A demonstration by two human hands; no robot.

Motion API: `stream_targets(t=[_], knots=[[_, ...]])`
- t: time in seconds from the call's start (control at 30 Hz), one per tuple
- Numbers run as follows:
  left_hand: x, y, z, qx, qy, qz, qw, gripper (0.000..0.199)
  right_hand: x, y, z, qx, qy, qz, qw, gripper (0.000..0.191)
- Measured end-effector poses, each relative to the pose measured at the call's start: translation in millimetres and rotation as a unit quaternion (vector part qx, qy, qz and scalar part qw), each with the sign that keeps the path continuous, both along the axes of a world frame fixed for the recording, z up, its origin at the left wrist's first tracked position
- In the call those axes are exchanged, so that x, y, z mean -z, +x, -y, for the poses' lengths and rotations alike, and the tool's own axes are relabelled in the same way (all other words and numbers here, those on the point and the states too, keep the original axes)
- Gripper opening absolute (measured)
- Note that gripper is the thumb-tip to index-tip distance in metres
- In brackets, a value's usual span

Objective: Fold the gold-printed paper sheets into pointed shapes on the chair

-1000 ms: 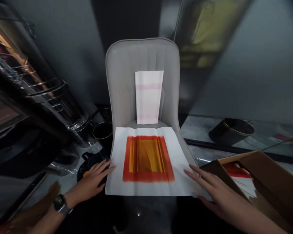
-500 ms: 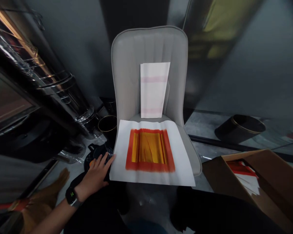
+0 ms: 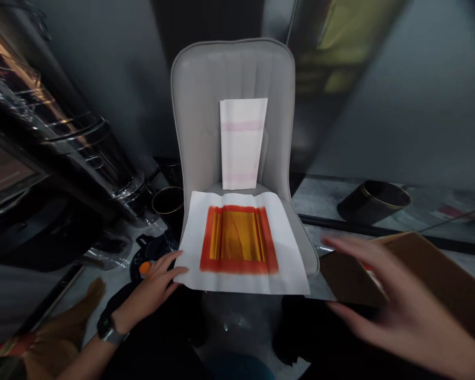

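Observation:
A white paper sheet [image 3: 288, 264] with a red-orange border and a gold centre lies on the seat of a grey chair [image 3: 233, 68]. My left hand [image 3: 154, 285], with a watch on its wrist, is at the sheet's lower left corner, thumb above the paper and fingers at its edge, closed on it. To the right of the sheet, my right hand [image 3: 396, 301] is blurred, with thumb and fingers spread apart and nothing between them. A folded white paper [image 3: 243, 148] with pale pink bands leans upright against the chair's backrest.
An open cardboard box [image 3: 431, 269] stands at the right, partly behind my right hand. A black bin [image 3: 168, 201] is left of the chair, and a similar one [image 3: 374, 203] shows at the right. Shiny wrapped cylinders [image 3: 98, 153] stand at the left.
My right hand has come into view from the right. My left hand's thumb has moved over the sheet's corner, and its fingers have drawn in on it. The view has shifted slightly.

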State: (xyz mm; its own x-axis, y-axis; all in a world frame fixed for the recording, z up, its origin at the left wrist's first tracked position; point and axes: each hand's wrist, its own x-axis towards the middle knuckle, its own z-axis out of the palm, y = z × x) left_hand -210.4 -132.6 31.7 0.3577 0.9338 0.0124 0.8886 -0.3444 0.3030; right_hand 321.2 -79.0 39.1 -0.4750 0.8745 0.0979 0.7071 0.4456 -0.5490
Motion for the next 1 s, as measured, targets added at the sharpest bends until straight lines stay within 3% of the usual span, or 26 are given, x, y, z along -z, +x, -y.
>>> stream_targets(t=[0.07,0.17,0.23,0.3,0.43,0.5,0.63,0.8,0.87,1.0], knots=[[-7.2,-2.1,-4.9,0.016,-0.001,0.037,0.999,0.031,10.5,0.0,-8.7,-0.026,0.016,0.071,0.997,0.109],[-14.9,-4.6,-16.1,0.008,-0.021,0.099,0.995,0.025,40.7,-3.1,-20.7,-0.050,0.047,0.161,0.984,0.113],[-18.7,-5.1,-23.8,-0.010,-0.040,0.148,0.988,0.024,56.3,-7.5,-26.6,-0.066,0.065,0.169,0.981,0.110],[-23.3,-4.0,-29.3,-0.038,-0.062,0.192,0.979,0.027,60.8,-14.2,-30.7,-0.082,0.081,0.150,0.982,0.099],[-41.6,0.3,-31.3,-0.127,-0.085,0.234,0.960,0.037,43.7,-29.8,-32.0,-0.109,0.069,0.074,0.989,0.043],[-54.6,0.3,-29.0,-0.169,-0.079,0.251,0.950,0.042,32.8,-34.8,-27.8,-0.104,0.044,0.017,0.994,0.027],[-72.9,-10.0,-23.4,-0.232,-0.069,0.301,0.922,0.048,22.1,-34.9,-15.4,-0.030,-0.043,-0.103,0.993,0.030],[-67.5,-22.2,-27.7,-0.329,-0.017,0.371,0.868,0.056,18.0,-31.1,-18.1,0.088,-0.164,-0.200,0.962,0.046],[-64.7,-16.6,-33.6,-0.326,-0.012,0.383,0.864,0.056,15.0,-32.8,-25.1,0.101,-0.166,-0.224,0.955,0.051],[-68.1,1.0,-41.5,-0.236,-0.079,0.350,0.903,0.049,13.4,-35.0,-34.9,0.055,-0.167,-0.240,0.955,0.051]])
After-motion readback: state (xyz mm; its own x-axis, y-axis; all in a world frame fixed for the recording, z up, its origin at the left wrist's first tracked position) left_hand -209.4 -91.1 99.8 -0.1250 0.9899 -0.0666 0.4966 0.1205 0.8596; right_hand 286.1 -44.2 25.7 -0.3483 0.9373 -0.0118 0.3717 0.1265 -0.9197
